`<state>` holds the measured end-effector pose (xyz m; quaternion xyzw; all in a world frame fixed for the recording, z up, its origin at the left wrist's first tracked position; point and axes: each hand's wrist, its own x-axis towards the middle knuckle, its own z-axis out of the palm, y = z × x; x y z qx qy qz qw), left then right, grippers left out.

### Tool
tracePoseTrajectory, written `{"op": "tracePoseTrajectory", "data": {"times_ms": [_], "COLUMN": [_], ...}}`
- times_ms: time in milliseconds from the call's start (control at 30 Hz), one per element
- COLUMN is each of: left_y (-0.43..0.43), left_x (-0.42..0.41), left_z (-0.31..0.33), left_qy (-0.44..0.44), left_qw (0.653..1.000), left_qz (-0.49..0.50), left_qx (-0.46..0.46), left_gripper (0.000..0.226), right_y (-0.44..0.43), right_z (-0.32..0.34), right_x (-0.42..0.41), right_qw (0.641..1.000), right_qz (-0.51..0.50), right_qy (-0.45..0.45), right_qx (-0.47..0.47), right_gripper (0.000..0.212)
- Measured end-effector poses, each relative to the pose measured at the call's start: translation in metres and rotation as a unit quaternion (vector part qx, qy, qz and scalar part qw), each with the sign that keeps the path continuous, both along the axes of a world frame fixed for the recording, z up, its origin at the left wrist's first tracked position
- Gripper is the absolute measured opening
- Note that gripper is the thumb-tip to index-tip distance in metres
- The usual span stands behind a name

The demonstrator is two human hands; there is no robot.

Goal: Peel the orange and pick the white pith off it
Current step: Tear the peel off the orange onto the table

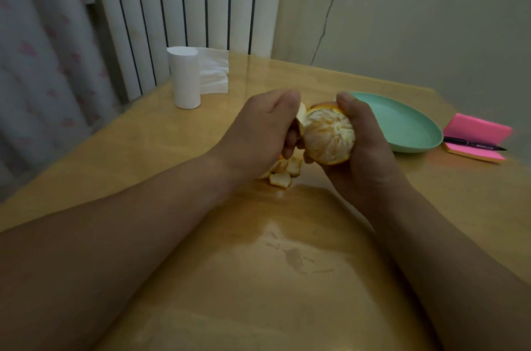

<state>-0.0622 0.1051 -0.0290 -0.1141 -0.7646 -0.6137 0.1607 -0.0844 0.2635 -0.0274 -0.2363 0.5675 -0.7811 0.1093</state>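
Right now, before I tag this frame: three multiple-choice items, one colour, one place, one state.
1. Colour of the plate? A green B white C red
2. Where is the pen? A on the plate B on the pink sticky notes C on a book
3. State of the orange? A unpeeled B mostly peeled, held in the right hand C lying on the plate

Key: A, its rim is mint green; B, it lies across the notes; B, bare segments show while the left hand pinches a peel strip.
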Motion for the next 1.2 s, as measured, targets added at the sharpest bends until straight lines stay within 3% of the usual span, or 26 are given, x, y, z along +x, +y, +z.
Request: {"op": "tracePoseTrajectory", "data": {"times_ms": [67,167,200,233,267,333,400,467,533,600,733,833,1000,1200], "left_y": [0.007,0.008,0.003,-0.004,-0.011,-0.022,-0.026,-0.029,-0.032,-0.035,-0.031,-0.029,-0.029,-0.022], "left_x": [0.002,0.000,-0.001,-0.002,-0.001,0.001,0.002,-0.002,-0.006,-0.008,-0.006,-0.008,-0.008,-0.009], "left_z": [0.001,0.009,0.012,0.015,0.018,0.021,0.020,0.015,0.011,0.010,0.012,0.009,0.007,-0.002], "left_qy": [-0.085,-0.206,-0.221,-0.222,-0.211,-0.154,-0.099,-0.098,-0.092,-0.058,-0.054,-0.024,0.031,0.097], "left_qw": [0.988,0.904,0.887,0.893,0.925,0.986,0.956,0.917,0.900,0.905,0.929,0.929,0.935,0.923], "left_qz": [-0.026,-0.081,-0.096,-0.107,-0.106,-0.061,-0.021,-0.011,-0.014,-0.025,-0.076,-0.079,-0.085,-0.042], "left_qx": [0.128,0.366,0.395,0.376,0.299,-0.010,-0.275,-0.387,-0.425,-0.421,-0.359,-0.360,-0.344,-0.370], "left_gripper": [0.040,0.036,0.036,0.036,0.038,0.045,0.051,0.045,0.026,0.014,0.032,0.037,0.032,0.026], "right_y": [0.002,0.008,0.011,0.013,0.014,0.013,0.010,0.008,0.007,0.007,0.008,0.007,0.009,0.005], "right_z": [-0.001,-0.001,0.000,0.000,0.001,0.000,-0.003,-0.005,-0.006,-0.006,-0.003,0.000,0.003,0.000], "right_x": [-0.003,-0.009,-0.010,-0.011,-0.011,-0.010,-0.011,-0.013,-0.014,-0.015,-0.012,-0.007,-0.005,-0.005], "right_qw": [0.999,0.993,0.990,0.988,0.987,0.985,0.982,0.981,0.978,0.976,0.979,0.982,0.980,0.982], "right_qz": [-0.004,0.008,0.016,0.022,0.023,0.007,-0.013,-0.026,-0.042,-0.059,-0.047,0.003,0.023,-0.010], "right_qy": [-0.023,-0.084,-0.103,-0.120,-0.136,-0.168,-0.186,-0.193,-0.203,-0.211,-0.200,-0.189,-0.194,-0.181], "right_qx": [-0.027,-0.081,-0.092,-0.093,-0.083,-0.045,-0.014,0.002,0.010,0.011,0.001,-0.008,0.047,0.057], "right_gripper": [0.043,0.033,0.033,0.034,0.037,0.046,0.054,0.057,0.061,0.067,0.056,0.058,0.059,0.045]}}
